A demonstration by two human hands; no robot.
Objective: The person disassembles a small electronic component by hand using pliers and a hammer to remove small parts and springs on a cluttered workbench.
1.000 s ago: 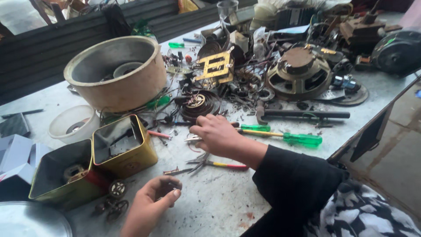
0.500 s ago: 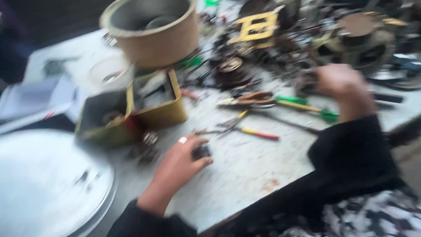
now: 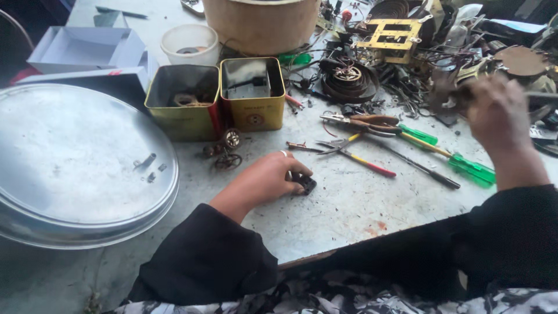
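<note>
Messy grey table (image 3: 349, 215): left hand (image 3: 264, 180) palm-down, fingers curled onto a small dark part (image 3: 305, 185), its axis unclear; right hand (image 3: 494, 110) raised, blurred, grip unclear.

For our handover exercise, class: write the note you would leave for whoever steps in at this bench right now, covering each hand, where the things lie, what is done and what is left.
Left hand: resting on the table, fingers closed on a small dark part.
Right hand: raised over the pile of clock parts, blurred; grip cannot be told.
Nearby: small brass gears beside the yellow tins; pliers and green-handled screwdrivers between the hands.
Done: the small dark part is in hand, out of the pile.
Left: pile unsorted, tools untouched.
</note>
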